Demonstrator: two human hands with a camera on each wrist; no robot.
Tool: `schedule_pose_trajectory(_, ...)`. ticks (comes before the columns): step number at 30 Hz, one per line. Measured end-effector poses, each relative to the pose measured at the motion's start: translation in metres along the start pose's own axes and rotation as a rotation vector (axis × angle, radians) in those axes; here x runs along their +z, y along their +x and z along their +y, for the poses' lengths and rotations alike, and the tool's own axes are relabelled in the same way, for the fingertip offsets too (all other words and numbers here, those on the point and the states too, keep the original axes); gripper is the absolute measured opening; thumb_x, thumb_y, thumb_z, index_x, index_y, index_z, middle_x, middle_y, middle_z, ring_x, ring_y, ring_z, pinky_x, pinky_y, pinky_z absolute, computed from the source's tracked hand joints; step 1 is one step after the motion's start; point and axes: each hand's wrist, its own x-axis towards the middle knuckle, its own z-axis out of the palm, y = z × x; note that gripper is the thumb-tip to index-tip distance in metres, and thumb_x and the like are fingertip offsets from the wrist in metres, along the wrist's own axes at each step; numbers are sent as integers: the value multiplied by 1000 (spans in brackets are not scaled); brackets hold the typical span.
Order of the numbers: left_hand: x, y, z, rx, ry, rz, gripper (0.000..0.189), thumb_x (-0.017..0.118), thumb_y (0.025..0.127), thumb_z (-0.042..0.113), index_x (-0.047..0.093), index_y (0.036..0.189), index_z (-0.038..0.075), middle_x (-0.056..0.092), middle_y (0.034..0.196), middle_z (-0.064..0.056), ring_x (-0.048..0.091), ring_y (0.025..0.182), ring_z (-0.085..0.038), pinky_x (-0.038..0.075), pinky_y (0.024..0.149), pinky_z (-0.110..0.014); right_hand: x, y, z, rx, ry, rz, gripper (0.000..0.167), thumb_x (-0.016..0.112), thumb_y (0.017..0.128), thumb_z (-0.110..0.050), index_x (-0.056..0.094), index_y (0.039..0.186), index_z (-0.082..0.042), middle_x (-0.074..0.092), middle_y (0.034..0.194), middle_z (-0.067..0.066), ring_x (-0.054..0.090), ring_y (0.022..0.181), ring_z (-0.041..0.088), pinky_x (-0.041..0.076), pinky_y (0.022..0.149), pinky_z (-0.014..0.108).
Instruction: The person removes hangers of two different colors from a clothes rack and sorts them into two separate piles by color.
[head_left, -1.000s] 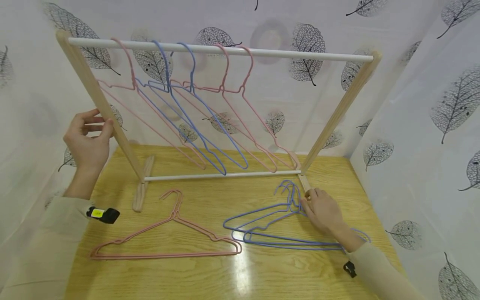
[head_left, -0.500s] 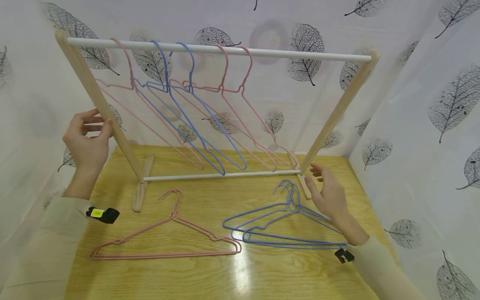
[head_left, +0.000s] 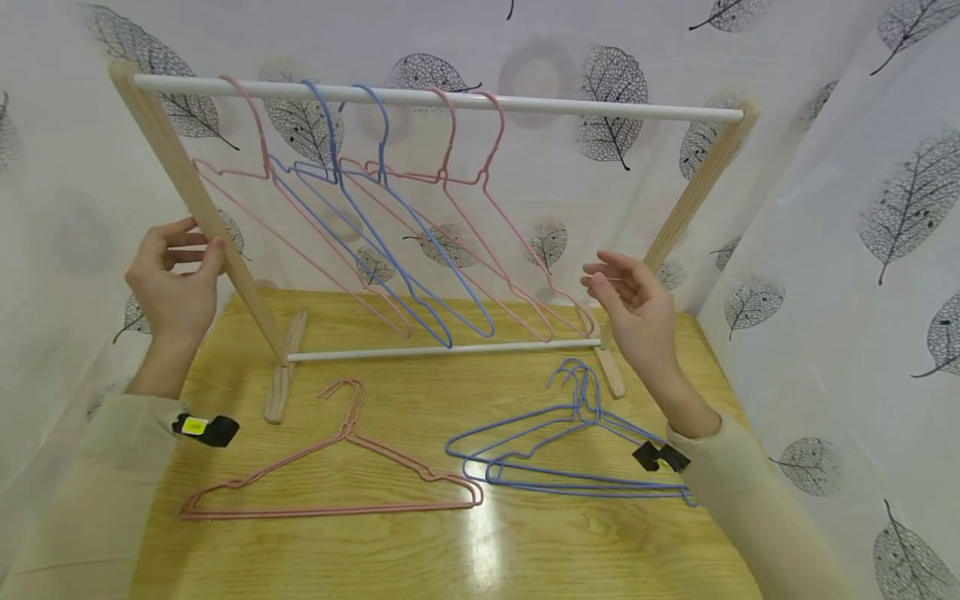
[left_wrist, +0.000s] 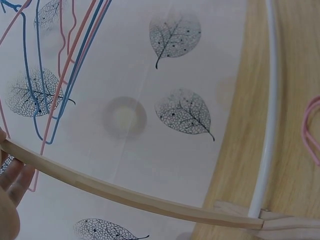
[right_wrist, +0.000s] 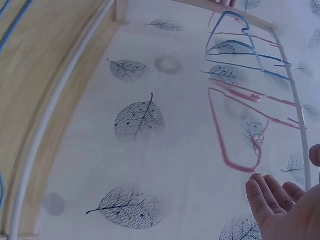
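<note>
My left hand [head_left: 176,287] grips the left wooden post [head_left: 171,158] of a small clothes rack, thumb in front and fingers behind; the left wrist view also catches this hand [left_wrist: 11,192] on the post [left_wrist: 115,192]. My right hand [head_left: 637,312] is raised beside the right post [head_left: 697,196], fingers loosely bent and holding nothing. Pink clothes hangers and blue ones [head_left: 331,137] hang from the white top rail [head_left: 600,108]. The rightmost pink hanger [head_left: 502,125] is the one closest to my right hand; in the right wrist view its end [right_wrist: 220,127] lies just beyond the fingertips [right_wrist: 256,192].
Two pink hangers [head_left: 330,510] lie stacked on the wooden table [head_left: 375,558] at front left. Several blue hangers [head_left: 525,414] overlap at front right, partly below my right forearm. A white lower rail [head_left: 450,351] joins the rack's feet. Leaf-patterned sheets enclose the back and sides.
My right hand has risen from the rack's right foot beside the blue hangers, up and slightly left to the right post. The left hand and hanging hangers have stayed put.
</note>
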Motion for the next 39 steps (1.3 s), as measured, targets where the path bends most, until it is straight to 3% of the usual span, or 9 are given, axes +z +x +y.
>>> schedule_pose_trajectory(4,0,0,0,-3,6,3,30,74,99,20,74,128,12,56,95,37,58,84,15,46,70,2,16,19,-15,23,96,-30,27,66,104,-11,68,130,-4,78,110,-4,78,99,9,65,91,24)
schedule_pose_trajectory(10,0,-1,0,2,15,4,30,74,99,21,73,128,12,56,95,37,58,84,15,46,70,2,36,43,-31,61,170,-49,27,65,104,-12,68,128,0,80,104,-6,79,95,9,66,89,26)
schedule_pose_trajectory(18,0,-1,1,0,-4,10,30,74,98,19,74,127,12,57,93,37,58,84,14,47,69,2,59,69,-39,99,159,-83,33,68,103,-11,66,131,6,79,99,-9,78,94,9,66,89,27)
schedule_pose_trajectory(24,1,-1,1,2,-14,16,29,75,98,18,74,127,11,58,94,36,58,83,15,47,70,3,79,86,-44,168,160,-97,33,72,100,-11,69,130,3,77,97,-10,77,91,9,66,90,29)
schedule_pose_trajectory(31,0,-3,1,14,-27,13,29,74,98,16,74,126,10,58,94,35,59,81,16,47,68,4,102,99,-46,242,206,-113,33,73,99,-10,70,130,2,74,97,-5,75,89,11,65,95,31)
schedule_pose_trajectory(39,-1,-4,2,12,-17,10,29,73,98,16,74,127,11,57,94,34,58,80,16,47,67,5,115,105,-44,288,247,-113,32,73,98,-7,70,128,4,75,93,-4,75,82,9,67,85,27)
